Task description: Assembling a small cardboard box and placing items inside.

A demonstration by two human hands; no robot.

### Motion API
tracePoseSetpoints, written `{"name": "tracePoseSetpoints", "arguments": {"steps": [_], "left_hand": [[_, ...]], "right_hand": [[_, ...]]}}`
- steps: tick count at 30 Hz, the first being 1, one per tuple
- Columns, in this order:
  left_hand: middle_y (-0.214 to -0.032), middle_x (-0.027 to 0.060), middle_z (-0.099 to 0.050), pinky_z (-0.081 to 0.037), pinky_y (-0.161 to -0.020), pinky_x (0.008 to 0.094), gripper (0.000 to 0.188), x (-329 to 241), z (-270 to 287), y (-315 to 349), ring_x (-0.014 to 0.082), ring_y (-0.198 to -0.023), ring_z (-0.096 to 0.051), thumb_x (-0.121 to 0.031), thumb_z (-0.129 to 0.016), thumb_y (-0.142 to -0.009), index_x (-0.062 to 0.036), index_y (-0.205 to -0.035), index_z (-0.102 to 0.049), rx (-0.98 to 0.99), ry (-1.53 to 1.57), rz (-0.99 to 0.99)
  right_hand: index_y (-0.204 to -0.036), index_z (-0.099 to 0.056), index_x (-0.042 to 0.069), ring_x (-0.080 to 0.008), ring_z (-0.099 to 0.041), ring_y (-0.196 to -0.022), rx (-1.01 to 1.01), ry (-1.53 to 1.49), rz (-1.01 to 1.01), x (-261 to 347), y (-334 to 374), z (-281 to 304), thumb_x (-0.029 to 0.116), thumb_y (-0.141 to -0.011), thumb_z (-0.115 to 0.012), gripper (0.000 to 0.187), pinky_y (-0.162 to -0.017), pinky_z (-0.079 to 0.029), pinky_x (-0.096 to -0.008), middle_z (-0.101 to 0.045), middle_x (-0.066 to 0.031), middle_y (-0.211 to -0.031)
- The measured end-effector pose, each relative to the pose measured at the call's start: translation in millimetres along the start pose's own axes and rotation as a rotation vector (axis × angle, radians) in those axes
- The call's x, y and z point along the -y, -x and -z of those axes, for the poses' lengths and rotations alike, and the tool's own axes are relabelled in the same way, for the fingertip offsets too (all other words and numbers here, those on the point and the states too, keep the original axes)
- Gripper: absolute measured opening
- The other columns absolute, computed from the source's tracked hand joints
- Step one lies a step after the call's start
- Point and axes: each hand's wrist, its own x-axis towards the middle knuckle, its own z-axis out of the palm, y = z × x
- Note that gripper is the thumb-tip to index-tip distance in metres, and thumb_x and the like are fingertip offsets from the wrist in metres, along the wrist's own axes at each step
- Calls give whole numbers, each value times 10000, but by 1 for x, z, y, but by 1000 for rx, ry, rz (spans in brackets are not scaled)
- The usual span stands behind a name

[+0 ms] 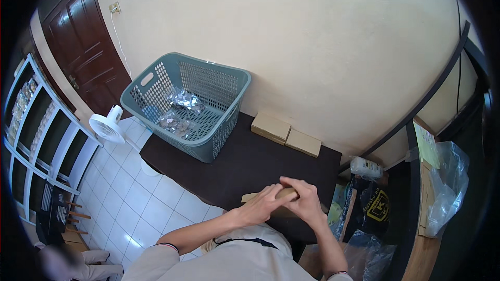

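At the near edge of the dark table [208, 173], both my hands are closed around a small brown cardboard box [285, 193]. My left hand [262, 203] grips it from the left, fingers bent over its top. On the opposite side, my right hand [306, 201] curls round it with the thumb side up. Much of the box is hidden behind my fingers, and a flat cardboard edge shows just left of my left hand. Farther back, by the wall, lie several similar flat brown boxes [303, 142].
A grey-green plastic basket [229, 125] with clear plastic packets [185, 99] stands on the table's left end. Beyond it are a white fan [108, 126] and a shelf rack [49, 145]. Plastic bags [449, 187] hang at right. A seated person [96, 266] is at lower left.
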Motion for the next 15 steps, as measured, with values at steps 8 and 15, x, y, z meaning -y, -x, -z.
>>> {"name": "tracePoseSetpoints", "arguments": {"steps": [8, 15], "left_hand": [[-1291, 226, -492, -522, -962, 501, 671, 9, 2, 8, 426, -1104, -572, 27, -595, -904, -213, -1528, -540, 6, -157, -62], [-1340, 243, -469, -559, -950, 525, 787, 5, 18, 5, 480, -1183, -607, 116, -603, -834, -142, -1562, -449, -46, 45, 15]], "right_hand": [[-1162, -732, -48, -371, -778, -989, 73, -117, -165, 19, -8, -6, 11, -797, -789, 374, -863, -622, -392, -777, -221, -1056], [-1130, -790, -9, -309, -800, -927, -28, -148, -152, 12, -9, -8, 86, -773, -879, 380, -812, -626, -353, -797, -187, -1015]]}}
